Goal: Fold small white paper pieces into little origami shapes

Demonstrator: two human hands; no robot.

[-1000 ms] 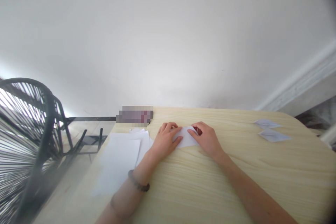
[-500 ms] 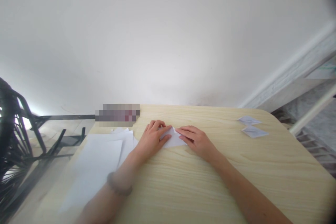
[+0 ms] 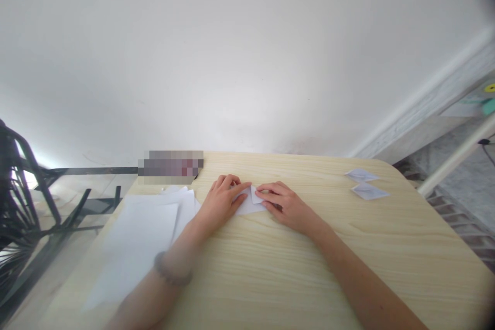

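Observation:
A small white sheet of folded paper [image 3: 247, 208] lies on the wooden table between my two hands. My left hand [image 3: 222, 200] presses on its left part, with the index finger and thumb reaching over it. With its fingertips, my right hand [image 3: 288, 206] pinches a flap on the right side, which is turned over toward the middle. Part of the paper is hidden under my fingers. Farther right rest two folded paper pieces [image 3: 370, 191], diamond-shaped and close together.
Loose white sheets [image 3: 143, 227] overlap at the left, partly under my left forearm. A blurred-out object [image 3: 170, 167] sits at the table's back left corner. The table [image 3: 263, 278] meets a white wall behind. A black metal frame [image 3: 23, 180] stands left.
The right fingers have moved slightly left, and the flap of paper they hold is now folded over toward the middle. My left hand stays on the paper. The view has shifted slightly.

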